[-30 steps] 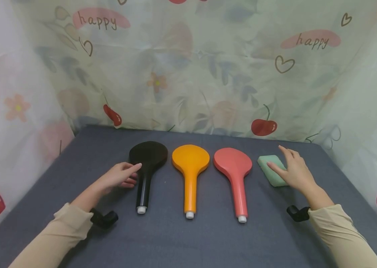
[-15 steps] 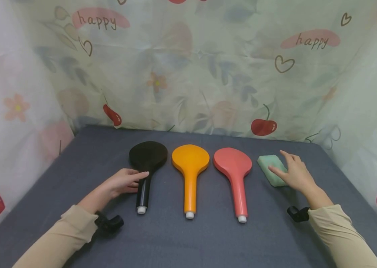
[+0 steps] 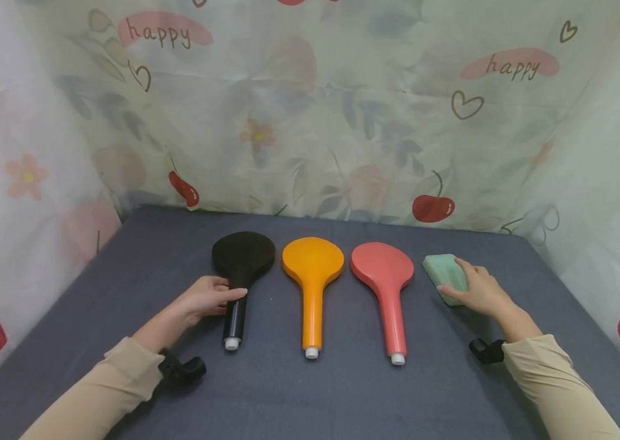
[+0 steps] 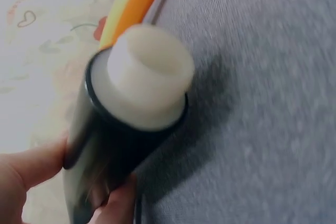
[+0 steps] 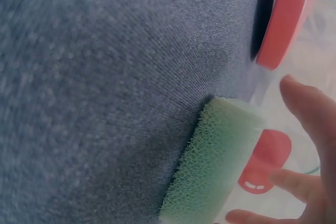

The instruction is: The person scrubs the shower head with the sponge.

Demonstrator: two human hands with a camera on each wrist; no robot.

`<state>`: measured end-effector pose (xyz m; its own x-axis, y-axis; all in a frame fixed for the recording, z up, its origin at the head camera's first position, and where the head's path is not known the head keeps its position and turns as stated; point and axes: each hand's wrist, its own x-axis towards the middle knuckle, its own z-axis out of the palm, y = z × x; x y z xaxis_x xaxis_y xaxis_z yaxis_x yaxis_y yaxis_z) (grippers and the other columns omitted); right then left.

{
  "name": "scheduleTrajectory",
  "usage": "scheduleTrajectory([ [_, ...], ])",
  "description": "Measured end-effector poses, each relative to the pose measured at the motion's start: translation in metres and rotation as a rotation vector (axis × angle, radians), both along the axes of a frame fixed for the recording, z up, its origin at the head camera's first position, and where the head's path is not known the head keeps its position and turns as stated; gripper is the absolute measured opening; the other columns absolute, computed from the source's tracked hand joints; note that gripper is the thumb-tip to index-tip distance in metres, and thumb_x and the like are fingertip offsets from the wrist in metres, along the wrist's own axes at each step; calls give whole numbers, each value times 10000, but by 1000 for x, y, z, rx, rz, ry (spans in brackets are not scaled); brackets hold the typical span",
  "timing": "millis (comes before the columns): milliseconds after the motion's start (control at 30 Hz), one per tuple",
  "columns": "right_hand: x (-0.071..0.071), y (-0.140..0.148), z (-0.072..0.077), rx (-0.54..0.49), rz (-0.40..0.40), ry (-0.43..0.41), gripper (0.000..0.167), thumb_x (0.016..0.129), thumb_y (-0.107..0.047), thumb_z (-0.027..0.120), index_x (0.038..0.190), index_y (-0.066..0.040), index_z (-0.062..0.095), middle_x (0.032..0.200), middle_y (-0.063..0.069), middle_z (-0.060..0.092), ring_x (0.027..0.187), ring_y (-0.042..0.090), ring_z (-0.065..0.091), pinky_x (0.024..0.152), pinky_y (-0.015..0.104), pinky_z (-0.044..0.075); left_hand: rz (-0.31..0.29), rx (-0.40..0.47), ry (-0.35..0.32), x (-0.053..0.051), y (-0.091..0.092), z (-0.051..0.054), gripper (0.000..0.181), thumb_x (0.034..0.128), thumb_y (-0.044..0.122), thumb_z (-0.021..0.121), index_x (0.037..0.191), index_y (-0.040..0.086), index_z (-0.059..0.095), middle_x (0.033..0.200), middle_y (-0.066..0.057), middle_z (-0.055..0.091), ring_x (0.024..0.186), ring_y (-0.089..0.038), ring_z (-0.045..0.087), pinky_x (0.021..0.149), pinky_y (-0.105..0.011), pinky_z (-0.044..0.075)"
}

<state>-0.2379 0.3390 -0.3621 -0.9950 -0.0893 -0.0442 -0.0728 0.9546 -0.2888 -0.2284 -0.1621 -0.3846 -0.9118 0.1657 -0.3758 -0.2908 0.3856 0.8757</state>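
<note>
On the left, my left hand [image 3: 205,299] pinches the handle of a black shower head [image 3: 243,253] between thumb and fingers. Its hollow white connector [image 4: 149,72] fills the middle of the left wrist view. The shower head lies on the cloth, round end away from me. At the right, my right hand [image 3: 483,290] hovers over a pale green sponge [image 3: 444,269], thumb and fingers spread across it. In the right wrist view a gap shows between the thumb [image 5: 310,103] and the sponge [image 5: 210,166].
An orange shower head [image 3: 312,263] and a pink one [image 3: 383,266] lie between the hands, handles toward me. Dark grey cloth [image 3: 310,403] covers the table. A patterned curtain [image 3: 310,122] rises behind it and at both sides.
My left hand has moved right and toward me, from beside the black shower head onto its handle. The right hand has lowered over the sponge, with its fingers closer together.
</note>
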Motion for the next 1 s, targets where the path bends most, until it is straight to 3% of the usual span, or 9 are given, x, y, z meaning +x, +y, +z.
scheduleTrajectory([
  [167, 2, -1, -1, 7, -4, -48, 918, 846, -474, 609, 1432, 92, 185, 1315, 467, 294, 1160, 617, 346, 880, 679, 370, 37, 18, 22, 2, 7, 5, 802, 914, 249, 591, 1412, -173, 124, 1435, -349, 291, 1278, -435, 415, 1001, -475, 441],
  [533, 2, -1, -6, 50, 8, -78, 836, 858, -413, 611, 1401, 105, 242, 1251, 446, 404, 1121, 540, 429, 865, 610, 411, 57, 74, 181, 11, 24, 21, 720, 902, 233, 613, 1414, -88, 222, 1376, -295, 432, 1165, -340, 538, 990, -473, 455],
  [767, 0, -4, 1, 76, 29, 11, 720, 868, -389, 595, 1376, 55, 343, 1168, 409, 495, 1044, 501, 493, 800, 584, 438, 1, 92, 247, 24, 35, 31, 680, 899, 242, 620, 1433, 8, 270, 1315, -237, 512, 1113, -307, 576, 973, -477, 469],
  [1000, 0, -23, 18, 25, 29, 122, 690, 881, -387, 592, 1403, -2, 357, 1259, 386, 454, 1144, 490, 443, 879, 620, 409, -38, 108, 296, 31, 46, 35, 659, 897, 219, 624, 1441, 58, 288, 1286, -210, 541, 1117, -309, 589, 972, -490, 467],
])
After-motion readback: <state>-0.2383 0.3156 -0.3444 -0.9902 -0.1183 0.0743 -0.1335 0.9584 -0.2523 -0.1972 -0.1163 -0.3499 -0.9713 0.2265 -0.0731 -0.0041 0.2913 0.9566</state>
